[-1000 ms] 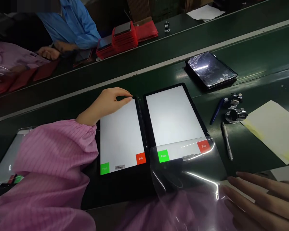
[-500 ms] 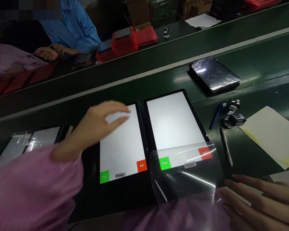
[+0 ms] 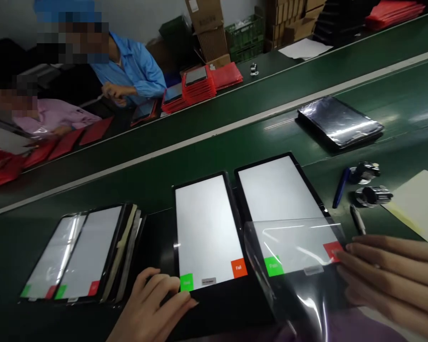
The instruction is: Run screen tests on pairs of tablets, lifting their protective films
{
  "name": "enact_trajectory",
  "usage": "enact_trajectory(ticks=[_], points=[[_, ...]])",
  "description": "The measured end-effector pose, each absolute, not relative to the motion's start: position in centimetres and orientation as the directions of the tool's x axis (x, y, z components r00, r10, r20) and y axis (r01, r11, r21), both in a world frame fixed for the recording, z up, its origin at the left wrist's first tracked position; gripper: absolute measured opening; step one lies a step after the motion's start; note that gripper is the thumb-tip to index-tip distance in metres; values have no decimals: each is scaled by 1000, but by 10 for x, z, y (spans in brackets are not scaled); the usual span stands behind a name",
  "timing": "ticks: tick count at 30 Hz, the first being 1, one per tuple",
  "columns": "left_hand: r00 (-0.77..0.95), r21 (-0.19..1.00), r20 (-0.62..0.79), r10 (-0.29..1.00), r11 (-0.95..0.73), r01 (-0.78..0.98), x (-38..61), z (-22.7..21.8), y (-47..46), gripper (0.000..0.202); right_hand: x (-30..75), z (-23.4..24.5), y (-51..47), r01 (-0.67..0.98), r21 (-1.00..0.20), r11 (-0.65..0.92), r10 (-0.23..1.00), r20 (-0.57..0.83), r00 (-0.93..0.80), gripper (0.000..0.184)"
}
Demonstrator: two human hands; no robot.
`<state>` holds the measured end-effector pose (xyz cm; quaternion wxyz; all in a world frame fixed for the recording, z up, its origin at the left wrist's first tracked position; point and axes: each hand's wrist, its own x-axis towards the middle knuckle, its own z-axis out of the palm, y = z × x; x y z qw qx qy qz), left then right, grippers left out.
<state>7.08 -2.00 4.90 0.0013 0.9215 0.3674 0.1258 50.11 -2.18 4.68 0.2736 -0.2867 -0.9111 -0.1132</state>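
Observation:
Two lit tablets lie side by side on the green belt, each with a green Pass and a red Fail button. My left hand (image 3: 155, 299) rests at the near left corner of the left tablet (image 3: 207, 228), fingers curled, a fingertip at the green Pass button (image 3: 186, 282). My right hand (image 3: 388, 280) lies flat with its fingers stretched out on a clear plastic film (image 3: 299, 266) that covers the near part of the right tablet (image 3: 278, 190).
Two more lit tablets (image 3: 74, 254) lie stacked at the left. A film-wrapped dark tablet (image 3: 338, 121) sits at the far right. A blue pen (image 3: 340, 187), two metal stamps (image 3: 369, 185) and yellow-edged paper (image 3: 421, 204) lie to the right. People work at red stacks (image 3: 199, 80) beyond.
My left hand came back from the left tablet's far corner to its near corner by the Pass button. My right hand slid left onto the film. The view rose and shifted left.

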Motion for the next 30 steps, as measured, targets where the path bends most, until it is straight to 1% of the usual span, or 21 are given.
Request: enact_trajectory(ticks=[2, 3, 5, 6, 8, 9, 10, 11, 12, 14, 16, 17, 19, 20, 21, 23, 24, 26, 28, 29, 30], points=[[692, 76, 293, 660, -737, 671, 74, 52, -19, 21, 506, 45, 5, 560, 66, 826, 430, 569, -701, 19], [700, 37, 315, 641, -745, 666, 76, 53, -17, 22, 507, 43, 20, 553, 68, 830, 420, 577, -700, 16], [750, -97, 328, 574, -770, 631, 79, 60, -7, 23, 506, 41, 52, 583, 74, 809, 449, 563, -694, 14], [781, -176, 323, 535, -776, 605, 80, 65, 1, 22, 502, 41, 66, 621, 90, 778, 485, 543, -686, 19], [813, -323, 330, 479, -752, 574, 78, 76, 28, 16, 488, 42, 90, 712, 146, 687, 584, 473, -660, 40], [798, -370, 361, 482, -712, 597, 76, 82, 46, 13, 479, 42, 99, 735, 170, 656, 619, 436, -653, 49], [774, -392, 387, 501, -670, 630, 72, 87, 67, 13, 469, 41, 106, 731, 180, 658, 628, 404, -665, 55], [721, -379, 428, 545, -616, 691, 67, 90, 89, 16, 458, 39, 112, 702, 168, 692, 617, 367, -696, 57], [626, -303, 463, 627, -552, 777, 62, 92, 112, 16, 449, 35, 117, 657, 135, 742, 594, 321, -738, 56], [443, -73, 507, 740, -475, 877, 51, 91, 153, 18, 435, 25, 128, 561, 47, 826, 535, 250, -807, 57], [276, 149, 493, 825, -393, 907, 43, 87, 183, 19, 429, 15, 141, 517, -40, 855, 514, 197, -835, 59], [214, 233, 478, 852, -358, 904, 40, 85, 193, 18, 430, 11, 149, 519, -81, 851, 525, 178, -832, 60], [133, 347, 459, 878, -315, 884, 37, 83, 201, 12, 437, 7, 165, 547, -157, 822, 567, 134, -813, 61], [106, 381, 464, 880, -306, 872, 36, 84, 200, 9, 442, 8, 172, 581, -188, 792, 604, 102, -791, 62], [87, 403, 481, 872, -308, 862, 35, 85, 198, 12, 447, 9, 178, 626, -207, 752, 650, 75, -756, 65], [79, 405, 543, 836, -344, 847, 32, 89, 190, 19, 454, 12, 185, 700, -223, 678, 723, 35, -690, 70], [86, 394, 583, 808, -374, 840, 31, 91, 186, 18, 455, 15, 185, 716, -225, 661, 738, 26, -674, 72], [102, 380, 654, 750, -442, 813, 27, 94, 178, 15, 451, 23, 180, 721, -210, 661, 744, 54, -666, 77], [100, 384, 722, 685, -516, 766, 24, 97, 171, 15, 438, 32, 169, 727, -193, 659, 751, 138, -645, 80], [102, 373, 756, 646, -554, 744, 23, 98, 167, 16, 429, 38, 162, 736, -221, 640, 768, 178, -615, 79], [108, 352, 781, 615, -577, 737, 22, 99, 163, 20, 418, 42, 156, 739, -295, 606, 795, 195, -574, 77]])
